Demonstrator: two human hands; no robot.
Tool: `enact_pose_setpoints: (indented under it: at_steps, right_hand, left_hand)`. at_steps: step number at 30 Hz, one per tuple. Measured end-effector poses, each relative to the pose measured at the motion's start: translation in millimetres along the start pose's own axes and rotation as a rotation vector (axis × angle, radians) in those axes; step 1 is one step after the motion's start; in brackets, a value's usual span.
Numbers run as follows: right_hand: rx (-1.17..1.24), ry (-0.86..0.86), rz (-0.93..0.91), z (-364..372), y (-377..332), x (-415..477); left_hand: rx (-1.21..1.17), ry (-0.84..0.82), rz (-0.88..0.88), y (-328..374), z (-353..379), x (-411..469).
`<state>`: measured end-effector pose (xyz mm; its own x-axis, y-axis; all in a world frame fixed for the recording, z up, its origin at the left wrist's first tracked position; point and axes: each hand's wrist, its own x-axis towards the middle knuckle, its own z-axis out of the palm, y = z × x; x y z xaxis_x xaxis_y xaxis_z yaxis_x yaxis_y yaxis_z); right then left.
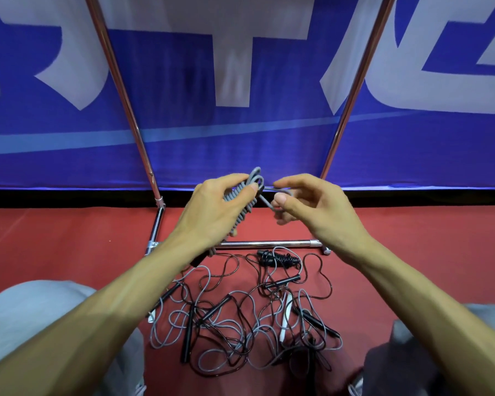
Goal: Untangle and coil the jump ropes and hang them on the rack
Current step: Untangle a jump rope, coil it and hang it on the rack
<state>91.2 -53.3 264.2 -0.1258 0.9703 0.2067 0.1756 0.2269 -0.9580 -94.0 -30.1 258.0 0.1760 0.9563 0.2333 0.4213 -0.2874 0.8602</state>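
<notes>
Tightly ribbed grey rope bundle (pixel 236 195)

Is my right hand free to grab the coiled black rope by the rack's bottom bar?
Probably not yet. The right hand pinches the loose end of the gray rope, while the left hand grips its coil. The coiled black rope lies uncovered, so the way looks free once it lets go.
</notes>
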Motion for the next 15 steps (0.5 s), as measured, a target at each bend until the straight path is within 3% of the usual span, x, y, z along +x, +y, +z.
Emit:
enact_pose_setpoints:
  at_steps: [8,12,15]
  right_hand:
    - [-0.169,0.211,-0.126,14,8,2]
    - [-0.075,0.171,-0.121,16,3,1]
    - [0.077,0.261,-0.087,19,-2,-1]
  left_hand:
    - [-0.176,-0.060,-0.104,7,4,-2]
    - [-0.226,-0.066,-0.145,6,4,-1]
    - [-0.283,-0.115,-0.160,5,6,-1]
